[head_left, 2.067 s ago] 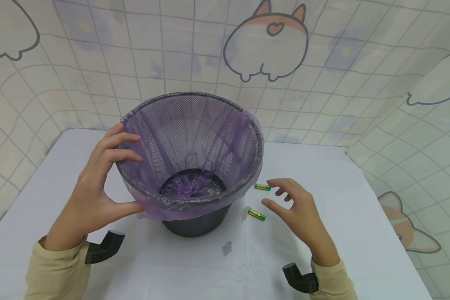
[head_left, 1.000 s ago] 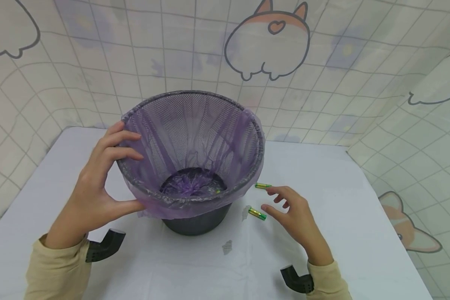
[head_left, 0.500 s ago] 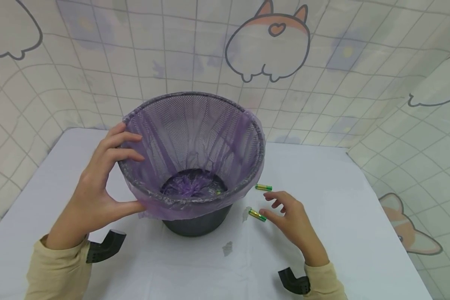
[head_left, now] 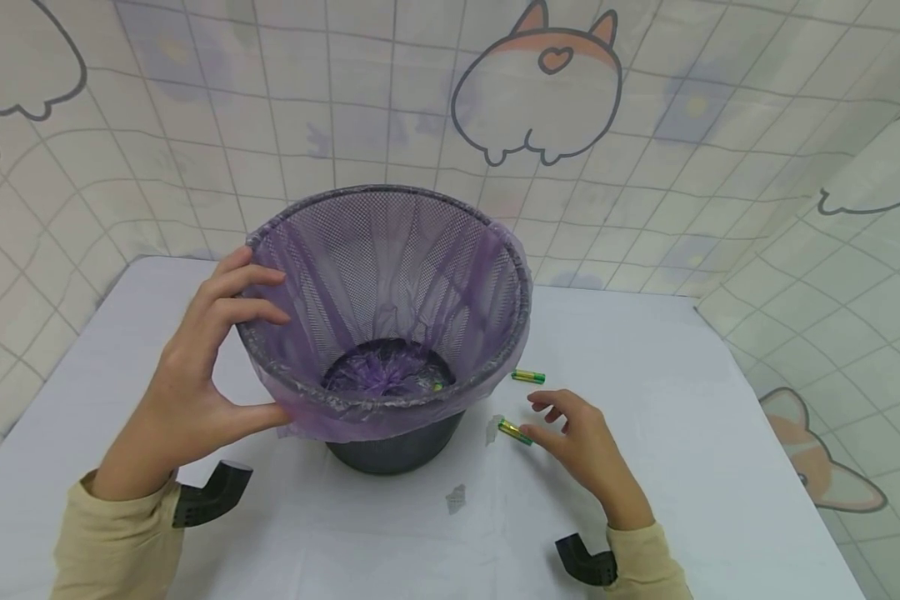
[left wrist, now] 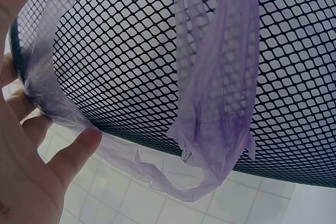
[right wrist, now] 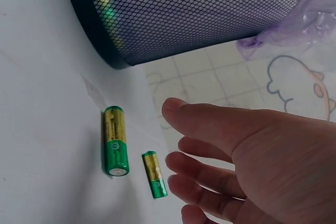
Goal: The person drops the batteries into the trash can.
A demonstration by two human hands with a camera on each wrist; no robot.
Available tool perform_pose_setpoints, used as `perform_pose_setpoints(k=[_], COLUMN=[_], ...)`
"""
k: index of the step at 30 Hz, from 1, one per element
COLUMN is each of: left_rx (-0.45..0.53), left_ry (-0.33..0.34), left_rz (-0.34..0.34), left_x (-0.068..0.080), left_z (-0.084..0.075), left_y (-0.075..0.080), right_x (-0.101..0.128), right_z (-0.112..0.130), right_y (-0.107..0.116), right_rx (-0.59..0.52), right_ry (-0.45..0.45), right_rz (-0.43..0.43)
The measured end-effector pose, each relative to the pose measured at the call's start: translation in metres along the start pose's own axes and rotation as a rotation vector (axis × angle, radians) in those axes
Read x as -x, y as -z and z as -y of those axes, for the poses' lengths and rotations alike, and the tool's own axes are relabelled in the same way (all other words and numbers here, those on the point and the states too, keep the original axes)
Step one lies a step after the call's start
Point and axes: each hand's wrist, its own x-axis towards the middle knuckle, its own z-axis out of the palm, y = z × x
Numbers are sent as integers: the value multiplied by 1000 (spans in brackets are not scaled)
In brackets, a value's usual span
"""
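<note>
Fingers of my right hand (head_left: 581,446) are spread beside the nearer green-gold cylindrical battery (head_left: 514,432), ready to pinch it, while my left hand (head_left: 195,379) grips the rim of the black mesh bin with purple plastic liner (head_left: 390,250).

Staged recording booth, home-like set. Cartoon-corgi grid-print curtain (head_left: 540,92) walls off back and right side. Small bench (head_left: 645,350) under white cloth. Household props: mesh wastebasket (head_left: 390,250) with purple liner (head_left: 322,421), loose batteries (head_left: 528,377).

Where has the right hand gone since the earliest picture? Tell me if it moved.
Yes. The right hand has dropped toward the table and closed in on the nearer battery, thumb tip now beside it, while both batteries stayed put.
</note>
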Motion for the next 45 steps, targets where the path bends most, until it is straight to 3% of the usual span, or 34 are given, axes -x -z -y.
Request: perform_pose_setpoints(k=[25,45], left_rx=[5,1], left_ry=[0,4], left_rz=[-9,0], left_x=[0,1], left_z=[0,2], left_y=[0,0], right_x=[-1,-3], right_z=[-5,-9], right_y=[-16,-26], right_rx=[-23,-25], right_ry=[-71,-45], right_rz=[113,87])
